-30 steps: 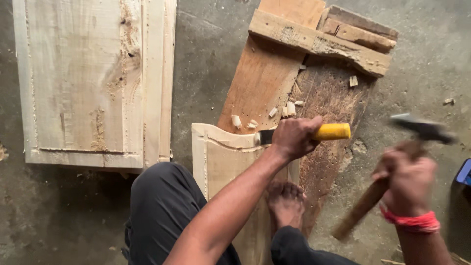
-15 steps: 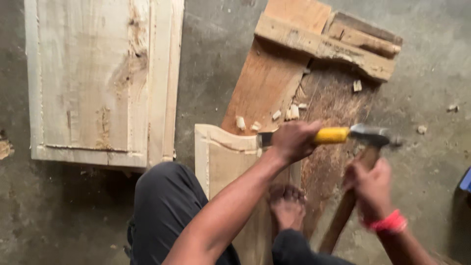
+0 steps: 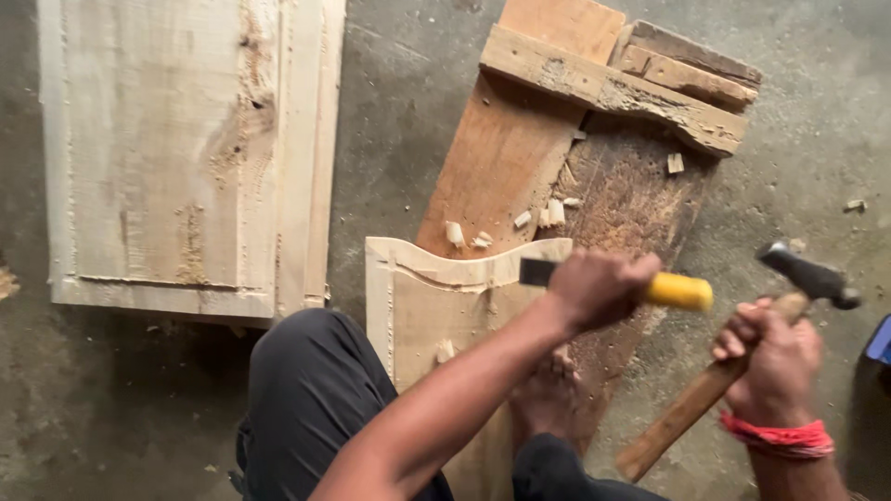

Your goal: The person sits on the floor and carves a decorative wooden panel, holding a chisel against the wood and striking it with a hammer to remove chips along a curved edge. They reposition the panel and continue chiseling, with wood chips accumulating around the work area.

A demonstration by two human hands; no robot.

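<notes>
Chisel (image 3: 613,283) at centre right of frame, lying roughly level, yellow handle end sticking out to the right, dark blade at its left end on the top edge of the pale carved wood panel (image 3: 436,297). Left hand (image 3: 599,288) wrapped fully around the chisel, grip closed tight on it. Hammer (image 3: 742,353) at right of frame, wooden handle slanting down to lower left, dark metal head at upper right, just right of the yellow handle end and apart from it. Right hand (image 3: 775,357) closed around the hammer handle below the head, grip fully shut; red band (image 3: 780,436) on that wrist. Pale panel lies over a brown plank (image 3: 501,158) and a rough dark board (image 3: 631,199), under the person's bare foot (image 3: 548,394). Small pale wood chips (image 3: 548,215) scattered above the panel's edge. Weathered crosspiece (image 3: 613,88) spans the boards at upper centre right. Large light wood panel (image 3: 186,153) at upper left, well apart, flat on the grey concrete floor (image 3: 390,111). Black trouser leg (image 3: 306,399) at bottom centre. Blue object (image 3: 880,339) cut off at right edge.
</notes>
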